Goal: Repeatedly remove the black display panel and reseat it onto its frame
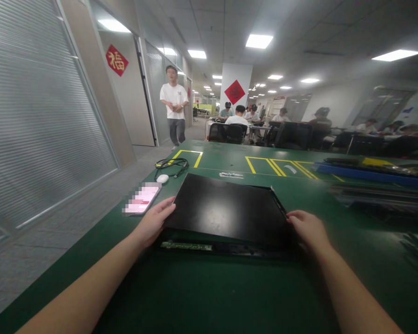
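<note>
A flat black display panel (pixel 226 208) is held level just over the green table (pixel 209 297). My left hand (pixel 156 220) is closed on its left edge, thumb on top. On the opposite side, my right hand (pixel 308 227) pinches the right edge; its lower fingers are hidden or dim. Along the panel's near edge runs a dark strip with a green circuit board (pixel 186 246). Left of the panel lie a phone (pixel 142 198) with a lit screen, a small white rounded object (pixel 162 178) and a coiled black cable (pixel 172 164).
Blurred dark panels or strips (pixel 372 195) and a blue tray (pixel 369 172) with parts lie on the right. Yellow tape (pixel 264 164) marks the far tabletop. A person in a white T-shirt (pixel 174 102) stands beyond the table's far left; several people sit farther back.
</note>
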Demonstrator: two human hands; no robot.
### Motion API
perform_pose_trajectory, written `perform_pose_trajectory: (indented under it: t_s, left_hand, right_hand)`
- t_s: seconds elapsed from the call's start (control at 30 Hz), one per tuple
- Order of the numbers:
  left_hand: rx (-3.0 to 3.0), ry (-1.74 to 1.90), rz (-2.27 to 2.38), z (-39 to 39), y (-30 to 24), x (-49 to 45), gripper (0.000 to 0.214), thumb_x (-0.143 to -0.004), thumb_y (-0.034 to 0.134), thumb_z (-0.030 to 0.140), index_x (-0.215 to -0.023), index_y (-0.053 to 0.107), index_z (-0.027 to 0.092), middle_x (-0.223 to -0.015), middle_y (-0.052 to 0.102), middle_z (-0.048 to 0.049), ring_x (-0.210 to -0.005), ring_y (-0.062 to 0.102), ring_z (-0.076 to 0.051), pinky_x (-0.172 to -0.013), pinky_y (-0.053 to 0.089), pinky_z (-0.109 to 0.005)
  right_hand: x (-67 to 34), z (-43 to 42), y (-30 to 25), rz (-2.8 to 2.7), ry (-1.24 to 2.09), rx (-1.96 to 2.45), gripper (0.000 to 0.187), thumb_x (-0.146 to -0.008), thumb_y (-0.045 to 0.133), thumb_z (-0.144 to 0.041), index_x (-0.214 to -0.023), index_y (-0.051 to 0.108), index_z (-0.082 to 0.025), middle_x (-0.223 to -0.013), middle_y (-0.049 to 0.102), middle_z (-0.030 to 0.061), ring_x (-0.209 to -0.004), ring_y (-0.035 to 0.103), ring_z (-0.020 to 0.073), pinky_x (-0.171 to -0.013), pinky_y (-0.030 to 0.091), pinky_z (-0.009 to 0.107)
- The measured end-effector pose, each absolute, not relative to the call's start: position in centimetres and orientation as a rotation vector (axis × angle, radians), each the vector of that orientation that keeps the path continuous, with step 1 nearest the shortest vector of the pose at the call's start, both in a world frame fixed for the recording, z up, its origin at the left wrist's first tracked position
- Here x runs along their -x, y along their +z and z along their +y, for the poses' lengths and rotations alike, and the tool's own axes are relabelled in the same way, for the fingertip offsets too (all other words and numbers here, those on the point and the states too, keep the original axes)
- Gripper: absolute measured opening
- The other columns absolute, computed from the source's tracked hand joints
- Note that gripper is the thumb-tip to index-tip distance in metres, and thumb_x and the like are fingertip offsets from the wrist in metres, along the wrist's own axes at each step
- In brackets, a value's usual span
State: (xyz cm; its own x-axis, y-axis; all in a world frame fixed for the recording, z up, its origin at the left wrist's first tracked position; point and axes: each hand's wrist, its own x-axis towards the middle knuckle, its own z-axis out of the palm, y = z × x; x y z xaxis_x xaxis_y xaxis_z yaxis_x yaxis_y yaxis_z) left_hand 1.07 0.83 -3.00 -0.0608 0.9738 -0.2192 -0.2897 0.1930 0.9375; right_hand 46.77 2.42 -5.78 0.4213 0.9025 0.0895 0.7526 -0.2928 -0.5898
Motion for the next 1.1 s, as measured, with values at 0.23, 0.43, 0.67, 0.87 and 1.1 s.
perform_pose_trajectory:
  t_s: [0.23, 0.43, 0.67, 0.87, 1.1]
  left_hand:
    - [-1.104, 1.244, 1.350, 1.8, -4.7, 0.5, 0.063, -0.066, 0.084, 0.042, -0.122, 0.071, 0.017, -0.133, 0.069, -0.0142, -0.122, 0.064, -0.034, -0.106, 0.048, -0.047]
    - [-1.378, 1.207, 1.549, 2.2, -5.3, 1.1, 0.052, -0.065, 0.078, 0.046, -0.108, 0.077, 0.019, -0.146, 0.059, -0.0144, -0.134, 0.054, -0.036, -0.115, 0.038, -0.049]
    - [-1.519, 1.103, 1.622, 2.3, -5.6, 1.2, 0.053, -0.066, 0.072, 0.048, -0.109, 0.077, 0.017, -0.148, 0.057, -0.0152, -0.134, 0.053, -0.037, -0.114, 0.038, -0.049]
    - [-1.586, 1.064, 1.620, 2.9, -6.7, 1.7, 0.063, -0.065, 0.069, 0.055, -0.112, 0.075, 0.013, -0.148, 0.054, -0.0201, -0.136, 0.052, -0.036, -0.114, 0.039, -0.047]
    - [-1.716, 1.018, 1.648, 3.2, -7.4, 2.1, 0.059, -0.070, 0.067, 0.055, -0.114, 0.075, 0.016, -0.148, 0.054, -0.0176, -0.135, 0.052, -0.035, -0.112, 0.042, -0.047]
  right_hand:
    - [-46.9, 2.5, -6.0, -1.388, 0.346, 2.087, 0.029, -0.075, 0.056, -0.033, -0.090, 0.079, -0.023, -0.089, 0.076, 0.0053, -0.086, 0.067, 0.0238, -0.073, 0.046, 0.033]
    - [-47.0, 2.4, -6.0, -1.376, 0.363, 2.075, 0.029, -0.073, 0.057, -0.034, -0.089, 0.079, -0.024, -0.086, 0.076, 0.0054, -0.082, 0.067, 0.0238, -0.070, 0.046, 0.033]
    - [-47.2, 2.6, -6.3, -1.361, 0.376, 2.064, 0.029, -0.073, 0.057, -0.034, -0.089, 0.078, -0.023, -0.084, 0.076, 0.0056, -0.080, 0.067, 0.0236, -0.068, 0.046, 0.033]
    - [-47.5, 2.8, -6.7, -1.326, 0.427, 2.041, 0.030, -0.072, 0.057, -0.034, -0.091, 0.078, -0.023, -0.086, 0.076, 0.0062, -0.081, 0.067, 0.0237, -0.066, 0.047, 0.032]
    - [-47.5, 2.6, -6.6, -1.288, 0.473, 2.011, 0.031, -0.069, 0.059, -0.033, -0.091, 0.078, -0.022, -0.085, 0.077, 0.0072, -0.076, 0.067, 0.0233, -0.063, 0.048, 0.032]
